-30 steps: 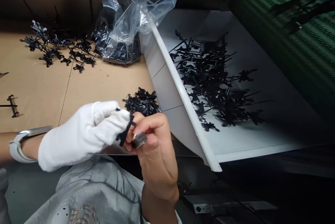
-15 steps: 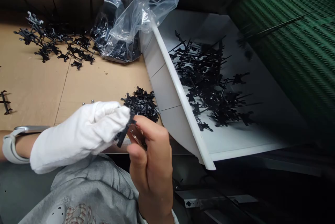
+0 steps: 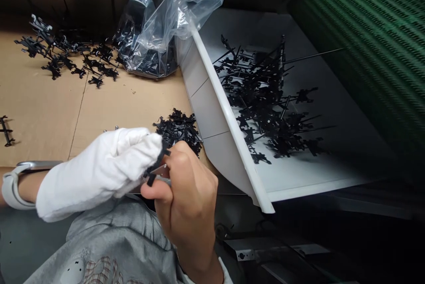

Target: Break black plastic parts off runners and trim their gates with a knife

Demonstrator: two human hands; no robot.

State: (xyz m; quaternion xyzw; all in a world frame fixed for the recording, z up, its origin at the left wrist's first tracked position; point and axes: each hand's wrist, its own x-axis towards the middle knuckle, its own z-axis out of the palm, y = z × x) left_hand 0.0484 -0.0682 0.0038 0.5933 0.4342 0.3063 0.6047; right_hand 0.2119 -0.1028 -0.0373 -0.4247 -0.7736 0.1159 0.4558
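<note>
My left hand [image 3: 99,171], in a white glove, is closed on a small black plastic part [image 3: 151,180]. Only the part's edges and prongs show past the glove's fingertips. Bare, my right hand [image 3: 191,195] curls against the same part, its thumb beneath and index finger bent above. Between the fingers of the right hand is a flat shiny metal piece [image 3: 160,170], mostly hidden, so its kind is unclear; it lies against the black part. Just beyond both hands is a pile of small black plastic parts [image 3: 179,129] on the tan work surface [image 3: 106,106].
On the right, a white bin [image 3: 229,111] contains many black parts on sprues [image 3: 262,93]. A clear plastic bag [image 3: 156,49] of black pieces leans by its wall. More black sprues [image 3: 66,56] lie at back left. A green ribbed panel [image 3: 375,22] rises at far right.
My right hand's fingers have curled in, and its thumb has moved left under the black part. The metal piece has turned with them. My left hand keeps its hold.
</note>
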